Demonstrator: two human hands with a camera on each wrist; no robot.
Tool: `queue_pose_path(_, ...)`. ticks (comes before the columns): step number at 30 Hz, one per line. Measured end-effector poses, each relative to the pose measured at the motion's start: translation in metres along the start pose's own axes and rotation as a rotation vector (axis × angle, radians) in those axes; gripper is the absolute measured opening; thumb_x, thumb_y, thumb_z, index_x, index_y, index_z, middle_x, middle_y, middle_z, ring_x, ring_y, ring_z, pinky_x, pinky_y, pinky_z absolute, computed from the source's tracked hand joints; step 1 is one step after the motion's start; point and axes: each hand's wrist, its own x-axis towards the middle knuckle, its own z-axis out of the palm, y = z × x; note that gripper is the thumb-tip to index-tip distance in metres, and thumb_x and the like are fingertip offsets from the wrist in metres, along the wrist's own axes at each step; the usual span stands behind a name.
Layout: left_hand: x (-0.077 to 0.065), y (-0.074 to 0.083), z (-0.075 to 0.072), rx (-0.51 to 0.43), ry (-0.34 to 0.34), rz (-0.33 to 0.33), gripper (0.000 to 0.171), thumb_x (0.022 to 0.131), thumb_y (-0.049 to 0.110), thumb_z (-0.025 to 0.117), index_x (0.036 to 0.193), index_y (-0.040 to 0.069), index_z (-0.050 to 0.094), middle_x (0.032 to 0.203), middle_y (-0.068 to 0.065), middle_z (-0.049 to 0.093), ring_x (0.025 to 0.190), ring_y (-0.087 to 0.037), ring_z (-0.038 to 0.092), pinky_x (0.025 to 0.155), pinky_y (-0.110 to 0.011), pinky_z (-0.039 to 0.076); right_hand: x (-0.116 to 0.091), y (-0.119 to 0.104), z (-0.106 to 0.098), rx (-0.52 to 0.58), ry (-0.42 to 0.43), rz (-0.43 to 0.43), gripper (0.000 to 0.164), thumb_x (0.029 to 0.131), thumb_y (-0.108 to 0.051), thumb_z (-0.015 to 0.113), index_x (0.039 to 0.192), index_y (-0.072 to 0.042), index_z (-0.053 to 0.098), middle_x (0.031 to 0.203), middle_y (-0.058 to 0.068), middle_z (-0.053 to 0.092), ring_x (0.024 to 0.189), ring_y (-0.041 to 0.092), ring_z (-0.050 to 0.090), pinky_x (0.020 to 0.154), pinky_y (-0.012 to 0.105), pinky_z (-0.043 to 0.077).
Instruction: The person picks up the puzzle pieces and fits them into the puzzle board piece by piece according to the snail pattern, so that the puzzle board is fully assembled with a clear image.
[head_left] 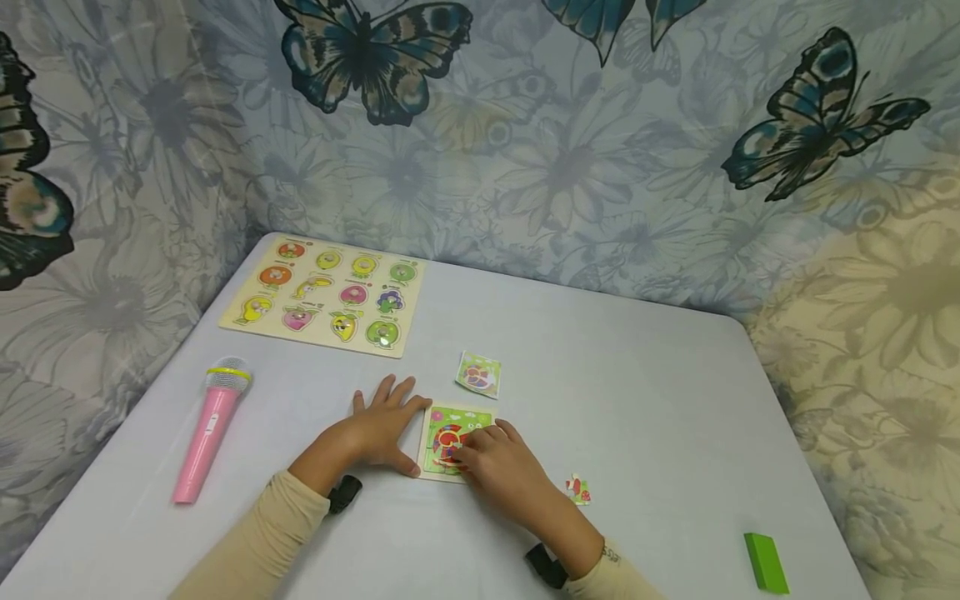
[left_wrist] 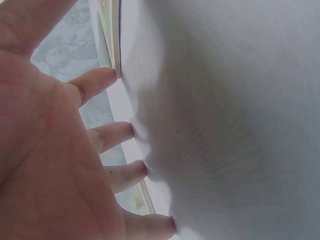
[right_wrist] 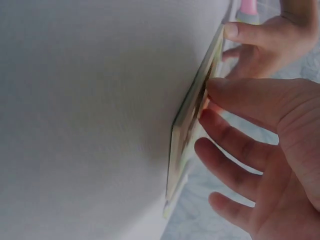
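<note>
A small square jigsaw puzzle board (head_left: 438, 477) with a green and red picture lies flat on the table. Spread beside its left edge, my left hand (head_left: 378, 429) touches one corner with the thumb and another with the index finger. Its other fingertips rest on the cloth in the left wrist view. My right hand (head_left: 504, 462) is over the board's right part, pinching a puzzle piece (head_left: 447, 463) low against the picture. That piece is mostly hidden by the thumb and fingers. To the right of this hand lies a loose puzzle piece (head_left: 578, 490) with red shapes.
Just behind the board sits a small picture card (head_left: 478, 375). A wooden fruit board (head_left: 315, 293) lies at the back left, with a pink toy microphone (head_left: 206, 442) in front of it. Near the right front is a green block (head_left: 767, 564). Butterfly-patterned walls (head_left: 570, 167) border the table.
</note>
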Motion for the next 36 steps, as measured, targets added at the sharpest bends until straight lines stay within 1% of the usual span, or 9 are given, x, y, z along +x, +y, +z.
queue_pose_path(3,-0.001,0.000,-0.001,0.000,0.001,-0.005,0.096,0.063,0.045,0.089,0.144,0.020,0.043,0.160,-0.017,0.016,0.147,-0.046,0.004,0.102,-0.080,0.008,0.001,-0.002,0.001,-0.016,0.004,0.008,0.019,0.086,-0.026,0.073,0.105,-0.023,0.075,0.102,-0.005,0.068,0.100,0.017,0.060,0.102,0.043,0.043)
queue_pose_path(7,0.000,0.000,-0.001,-0.003,0.000,-0.011,0.096,0.063,0.044,0.089,0.143,0.020,0.043,0.161,-0.017,0.016,0.147,-0.046,0.004,0.102,-0.079,0.007,0.001,-0.003,0.000,-0.015,-0.016,0.017,0.020,0.087,-0.026,0.073,0.106,-0.023,0.074,0.104,-0.005,0.068,0.102,0.017,0.059,0.103,0.044,0.042)
queue_pose_path(10,0.000,-0.001,-0.001,-0.006,-0.001,-0.015,0.096,0.062,0.044,0.089,0.143,0.020,0.043,0.161,-0.017,0.016,0.147,-0.046,0.004,0.102,-0.079,0.007,-0.001,-0.001,-0.002,0.001,-0.027,0.018,0.022,0.085,-0.027,0.075,0.107,-0.022,0.074,0.105,-0.004,0.068,0.103,0.017,0.059,0.102,0.044,0.042)
queue_pose_path(13,0.000,-0.001,-0.001,-0.009,0.000,-0.014,0.097,0.062,0.044,0.090,0.143,0.020,0.043,0.161,-0.017,0.016,0.147,-0.046,0.003,0.102,-0.079,0.007,-0.008,0.006,-0.005,0.019,-0.024,0.037,0.027,0.082,-0.027,0.078,0.107,-0.022,0.073,0.104,-0.004,0.068,0.104,0.018,0.060,0.102,0.043,0.042)
queue_pose_path(19,-0.002,-0.001,-0.001,-0.022,-0.003,-0.010,0.097,0.062,0.042,0.090,0.143,0.019,0.043,0.161,-0.017,0.016,0.147,-0.045,0.003,0.102,-0.080,0.006,-0.030,0.025,-0.011,0.059,-0.042,0.151,0.034,0.074,-0.021,0.084,0.107,-0.020,0.073,0.105,-0.002,0.068,0.104,0.020,0.060,0.102,0.047,0.041)
queue_pose_path(24,-0.004,-0.002,-0.001,-0.027,-0.004,-0.006,0.097,0.062,0.041,0.090,0.144,0.019,0.043,0.161,-0.017,0.016,0.147,-0.046,0.003,0.102,-0.080,0.006,-0.058,0.041,-0.022,0.137,-0.109,0.265,0.036,0.071,-0.012,0.084,0.105,-0.017,0.073,0.105,-0.002,0.069,0.104,0.021,0.060,0.101,0.045,0.040)
queue_pose_path(28,-0.005,-0.003,-0.002,-0.027,-0.003,-0.011,0.097,0.062,0.041,0.090,0.144,0.018,0.043,0.160,-0.018,0.016,0.147,-0.046,0.003,0.101,-0.080,0.006,-0.076,0.053,-0.031,0.187,-0.155,0.340,0.035,0.072,-0.002,0.080,0.104,-0.015,0.072,0.105,-0.002,0.069,0.106,0.024,0.060,0.102,0.046,0.040)
queue_pose_path(32,-0.004,-0.005,-0.003,-0.026,-0.001,-0.016,0.097,0.062,0.041,0.090,0.144,0.018,0.043,0.161,-0.017,0.015,0.147,-0.046,0.003,0.102,-0.080,0.006,-0.086,0.061,-0.034,0.205,-0.178,0.398,0.035,0.071,0.003,0.080,0.100,-0.015,0.072,0.104,-0.002,0.068,0.107,0.027,0.061,0.102,0.050,0.040)
queue_pose_path(36,-0.003,-0.006,-0.002,-0.026,0.001,-0.013,0.097,0.062,0.041,0.090,0.143,0.018,0.043,0.160,-0.017,0.016,0.147,-0.046,0.004,0.101,-0.080,0.007,-0.092,0.065,-0.031,0.220,-0.200,0.442,0.037,0.065,0.000,0.085,0.094,-0.019,0.071,0.100,-0.005,0.067,0.106,0.026,0.061,0.102,0.052,0.040)
